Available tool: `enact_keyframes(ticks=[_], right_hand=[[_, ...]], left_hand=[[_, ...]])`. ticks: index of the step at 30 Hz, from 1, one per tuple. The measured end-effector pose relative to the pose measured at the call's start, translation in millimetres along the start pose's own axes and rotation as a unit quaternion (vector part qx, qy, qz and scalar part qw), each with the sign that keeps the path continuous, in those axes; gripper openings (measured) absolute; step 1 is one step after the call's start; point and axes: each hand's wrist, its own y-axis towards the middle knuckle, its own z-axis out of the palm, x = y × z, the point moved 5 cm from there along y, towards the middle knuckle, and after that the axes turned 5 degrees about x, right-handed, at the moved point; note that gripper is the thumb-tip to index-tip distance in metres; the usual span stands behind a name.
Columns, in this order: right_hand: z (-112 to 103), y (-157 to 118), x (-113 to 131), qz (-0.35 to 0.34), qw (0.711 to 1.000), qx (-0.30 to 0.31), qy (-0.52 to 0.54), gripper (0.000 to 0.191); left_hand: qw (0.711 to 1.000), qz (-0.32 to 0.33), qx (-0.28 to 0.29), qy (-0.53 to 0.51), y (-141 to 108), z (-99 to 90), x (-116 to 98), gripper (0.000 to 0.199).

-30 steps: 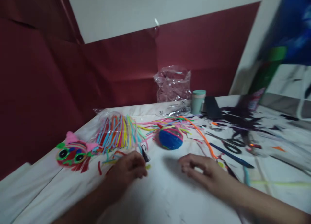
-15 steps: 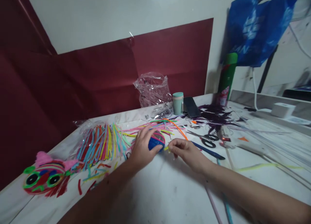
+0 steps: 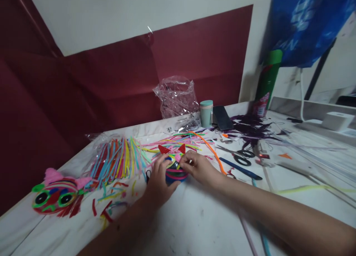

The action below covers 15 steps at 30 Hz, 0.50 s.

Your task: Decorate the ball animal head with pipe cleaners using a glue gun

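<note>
A small round craft face (image 3: 177, 174) with red pointed ears, a pink tuft and pink and blue bands sits on the white table in front of me. My left hand (image 3: 160, 176) is wrapped round its left side, thumb at the bottom. At its upper right, my right hand (image 3: 196, 167) has thumb and index finger pinched against the front, near a bit of yellow. What lies between those fingertips is too small to make out. A finished-looking pink and red craft face (image 3: 54, 197) with green-rimmed eyes lies at the far left.
Colourful pipe cleaners (image 3: 118, 159) lie in clear plastic to the left, with cut scraps in front. Scissors (image 3: 240, 156), a dark blue tool (image 3: 240, 168), a glue gun (image 3: 296, 168) and purple strips (image 3: 247, 124) lie right. Behind stand a green cup (image 3: 206, 114) and phone (image 3: 222, 117).
The craft face has been turned, so its red ears and front now show. My right hand has moved left and up onto it. The camera view has shifted slightly.
</note>
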Motion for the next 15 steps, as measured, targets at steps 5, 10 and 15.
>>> enact_keyframes(ticks=[5,10,15], right_hand=[[7.3,-3.2,2.6,-0.009,0.999,-0.022,-0.037,0.012],[10.4,-8.7,-0.6,-0.032,0.997,-0.051,-0.04,0.012],[15.4,-10.2,-2.5,-0.023,0.998,-0.058,-0.011,0.009]], left_hand=[[1.0,0.013,-0.018,-0.002,-2.7,0.8,0.3,0.057],[0.998,0.004,-0.047,-0.045,-2.0,-2.4,0.8,0.045],[0.99,-0.083,-0.088,-0.069,3.7,-6.8,4.8,0.041]])
